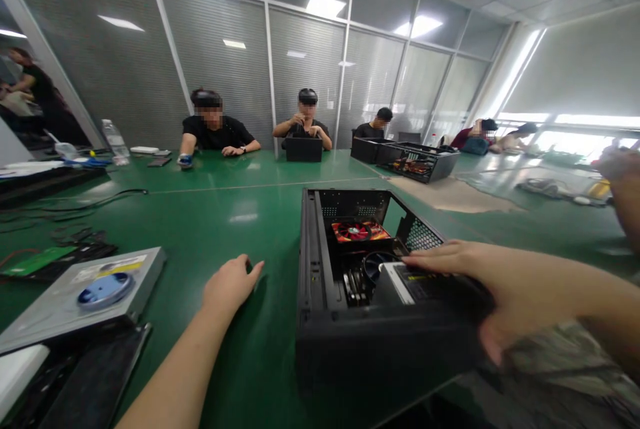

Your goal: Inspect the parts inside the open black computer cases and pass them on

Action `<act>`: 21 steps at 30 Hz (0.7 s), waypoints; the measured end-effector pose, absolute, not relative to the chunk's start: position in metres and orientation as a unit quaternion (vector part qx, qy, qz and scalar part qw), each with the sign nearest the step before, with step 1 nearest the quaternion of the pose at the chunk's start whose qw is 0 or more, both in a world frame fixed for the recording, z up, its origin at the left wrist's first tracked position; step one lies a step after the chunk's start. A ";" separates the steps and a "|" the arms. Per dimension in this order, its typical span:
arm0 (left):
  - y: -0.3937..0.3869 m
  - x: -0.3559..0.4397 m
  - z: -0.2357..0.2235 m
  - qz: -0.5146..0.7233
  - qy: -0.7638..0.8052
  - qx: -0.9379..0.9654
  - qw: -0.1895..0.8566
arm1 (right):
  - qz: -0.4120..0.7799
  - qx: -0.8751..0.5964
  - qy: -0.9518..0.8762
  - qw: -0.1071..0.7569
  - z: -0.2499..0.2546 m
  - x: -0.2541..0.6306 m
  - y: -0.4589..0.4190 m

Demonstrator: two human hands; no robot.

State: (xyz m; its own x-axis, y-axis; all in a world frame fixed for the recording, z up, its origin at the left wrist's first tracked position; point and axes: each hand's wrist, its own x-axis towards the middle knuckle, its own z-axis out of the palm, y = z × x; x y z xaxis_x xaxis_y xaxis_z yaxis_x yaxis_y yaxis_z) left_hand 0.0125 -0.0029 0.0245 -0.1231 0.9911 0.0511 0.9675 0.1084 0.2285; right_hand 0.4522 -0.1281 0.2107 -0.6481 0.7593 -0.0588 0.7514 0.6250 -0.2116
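Observation:
An open black computer case [313, 262] lies on the green table [235, 202] in front of me. Inside it I see a red graphics card [359, 231], a round cooler fan [376, 264] and a power supply [415, 284]. My right hand [493, 286] rests flat on the power supply, fingers stretched across it and thumb hooked over the case's near right corner. My left hand [231, 284] lies on the bare table just left of the case, fingers loosely curled, holding nothing.
A grey optical drive [85, 296] and a black panel [90, 382] lie at the near left, with a green circuit board [35, 261] and cables behind. Across the table sit several people with black cases [303, 148] [420, 161]. Another person's hand [620, 169] shows at right.

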 end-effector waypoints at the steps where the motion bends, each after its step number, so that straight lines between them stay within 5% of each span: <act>1: -0.002 0.013 0.023 0.099 0.738 0.665 0.055 | 0.136 -0.408 -0.903 0.015 0.220 0.452 -0.136; 6: 0.000 0.012 0.019 0.093 0.726 0.680 0.054 | 0.068 -0.420 -0.905 0.010 0.226 0.414 -0.096; 13: 0.003 0.003 0.018 0.095 0.710 0.693 0.076 | -0.077 -0.415 -0.884 -0.203 0.146 0.351 0.007; 21: 0.004 0.008 0.019 0.076 0.719 0.686 0.076 | -0.113 -0.404 -0.887 -0.193 0.138 0.349 0.001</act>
State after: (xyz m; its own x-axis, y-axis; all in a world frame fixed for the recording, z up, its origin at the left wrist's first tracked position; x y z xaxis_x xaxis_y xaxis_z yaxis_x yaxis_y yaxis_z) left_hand 0.0078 0.0041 0.0190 -0.0466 0.9989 -0.0050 0.9758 0.0466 0.2135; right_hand 0.3485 0.0007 0.1378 -0.5992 0.7603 -0.2508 0.6730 0.6480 0.3566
